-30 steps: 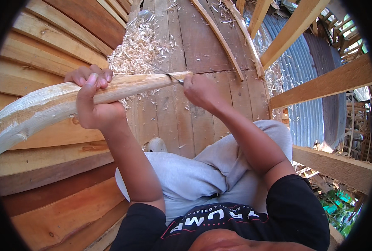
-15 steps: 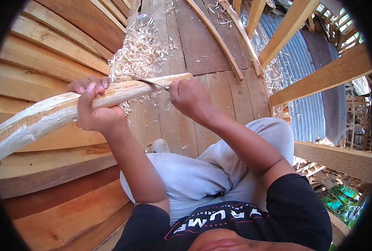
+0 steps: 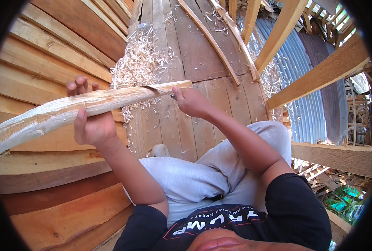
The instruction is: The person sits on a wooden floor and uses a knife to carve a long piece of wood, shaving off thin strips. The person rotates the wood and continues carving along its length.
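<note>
A long, peeled wooden pole (image 3: 48, 113), pale with tan streaks, slants from the left rim to the middle, its cut end furthest right. My left hand (image 3: 97, 129) cradles it from beneath, thumb on the near side and fingertips showing beyond the far side. Gripped in my right hand (image 3: 193, 102) is a knife, its handle mostly hidden by my fingers. The dark, thin knife blade (image 3: 156, 90) lies across the pole close to that end.
Curly wood shavings (image 3: 138, 62) are heaped on the plank floor (image 3: 169, 127). Two long wood strips (image 3: 211, 37) lie further off. Stacked boards (image 3: 39, 54) line the left; wooden rails (image 3: 320, 75) and corrugated metal sheets (image 3: 299, 83) stand at right.
My left hand has loosened its fingers and dropped slightly lower around the pole. My right hand and the knife have shifted a little right and down, toward the pole's end.
</note>
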The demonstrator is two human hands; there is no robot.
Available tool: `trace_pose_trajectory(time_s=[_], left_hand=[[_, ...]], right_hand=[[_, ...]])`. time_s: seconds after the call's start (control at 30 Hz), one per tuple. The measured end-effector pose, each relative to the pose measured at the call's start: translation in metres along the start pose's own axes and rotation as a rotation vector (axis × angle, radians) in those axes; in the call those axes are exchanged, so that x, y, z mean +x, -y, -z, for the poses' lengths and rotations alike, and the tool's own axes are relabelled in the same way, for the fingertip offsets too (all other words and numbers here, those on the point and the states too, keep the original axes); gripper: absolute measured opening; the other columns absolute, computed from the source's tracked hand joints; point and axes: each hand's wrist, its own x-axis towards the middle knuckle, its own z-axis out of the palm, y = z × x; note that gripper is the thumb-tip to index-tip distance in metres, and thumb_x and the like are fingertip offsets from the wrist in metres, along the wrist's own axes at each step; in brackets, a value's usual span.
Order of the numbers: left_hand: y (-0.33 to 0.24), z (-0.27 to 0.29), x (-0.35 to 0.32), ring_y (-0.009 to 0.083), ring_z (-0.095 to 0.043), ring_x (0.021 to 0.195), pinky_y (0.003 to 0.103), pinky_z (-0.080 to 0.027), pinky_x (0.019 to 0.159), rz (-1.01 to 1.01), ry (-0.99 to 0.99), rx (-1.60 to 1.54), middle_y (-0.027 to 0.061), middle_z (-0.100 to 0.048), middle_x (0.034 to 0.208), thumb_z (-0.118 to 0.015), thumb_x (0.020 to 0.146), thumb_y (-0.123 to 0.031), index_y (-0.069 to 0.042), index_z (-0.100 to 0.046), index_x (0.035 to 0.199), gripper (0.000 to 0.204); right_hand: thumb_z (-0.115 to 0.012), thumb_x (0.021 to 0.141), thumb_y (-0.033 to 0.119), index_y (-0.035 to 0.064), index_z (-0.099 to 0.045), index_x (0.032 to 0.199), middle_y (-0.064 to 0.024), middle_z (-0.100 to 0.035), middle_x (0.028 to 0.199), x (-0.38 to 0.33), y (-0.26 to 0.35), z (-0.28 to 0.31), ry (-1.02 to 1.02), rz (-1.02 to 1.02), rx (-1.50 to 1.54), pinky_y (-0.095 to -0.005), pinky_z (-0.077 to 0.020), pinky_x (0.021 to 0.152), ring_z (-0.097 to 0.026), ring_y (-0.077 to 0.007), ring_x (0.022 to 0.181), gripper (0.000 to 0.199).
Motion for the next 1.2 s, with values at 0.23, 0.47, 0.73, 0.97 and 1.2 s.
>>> trace_pose_trajectory(time_s=[0.23,0.47,0.73,0.97,1.2], left_hand=[[-0.011,0.004,0.0,0.0299,-0.044,0.122,0.049,-0.034,0.102,-0.177,0.012,-0.041,0.0108,-0.05,0.112,-0.064,0.073,-0.034,-0.008,-0.049,0.115,0.052],[-0.029,0.015,-0.004,0.0137,-0.046,0.074,0.033,-0.036,0.077,0.024,0.428,-0.138,0.0001,-0.045,0.076,-0.059,0.08,-0.026,-0.015,-0.044,0.085,0.019],[-0.018,-0.033,-0.022,0.0097,-0.035,0.063,0.029,-0.031,0.069,-0.056,0.211,-0.057,-0.0028,-0.037,0.066,-0.056,0.078,-0.019,-0.015,-0.039,0.078,0.017],[-0.007,-0.036,-0.024,0.0091,-0.037,0.064,0.029,-0.031,0.07,-0.071,0.207,-0.075,-0.0033,-0.038,0.067,-0.056,0.077,-0.017,-0.016,-0.038,0.078,0.018],[0.017,-0.037,-0.024,0.011,-0.038,0.07,0.031,-0.031,0.077,0.021,0.253,-0.047,-0.0022,-0.037,0.069,-0.054,0.077,-0.012,-0.016,-0.036,0.077,0.018]], right_hand=[[-0.047,0.096,0.034,-0.0044,-0.062,0.089,-0.0222,-0.064,0.077,0.004,-0.004,0.024,0.208,-0.038,0.084,-0.0457,-0.0457,0.073,-0.063,-0.0353,0.077,0.042],[-0.055,0.094,0.03,0.0008,-0.054,0.078,-0.0016,-0.047,0.059,0.001,0.0,0.032,0.345,-0.172,0.343,-0.0323,-0.0366,0.05,-0.044,-0.0104,0.054,0.033],[-0.057,0.093,0.03,0.0004,-0.054,0.076,-0.0002,-0.044,0.06,0.005,-0.007,0.042,0.163,0.025,0.27,-0.031,-0.0324,0.051,-0.04,-0.0102,0.057,0.034],[-0.054,0.094,0.03,0.0005,-0.058,0.085,-0.0051,-0.052,0.068,0.01,-0.01,0.048,0.011,-0.035,0.378,-0.0328,-0.0372,0.057,-0.046,-0.0135,0.062,0.032],[-0.041,0.098,0.038,-0.0075,-0.062,0.103,-0.0247,-0.065,0.093,0.015,-0.017,0.056,0.036,-0.324,0.279,-0.0441,-0.045,0.085,-0.062,-0.0354,0.093,0.05]])
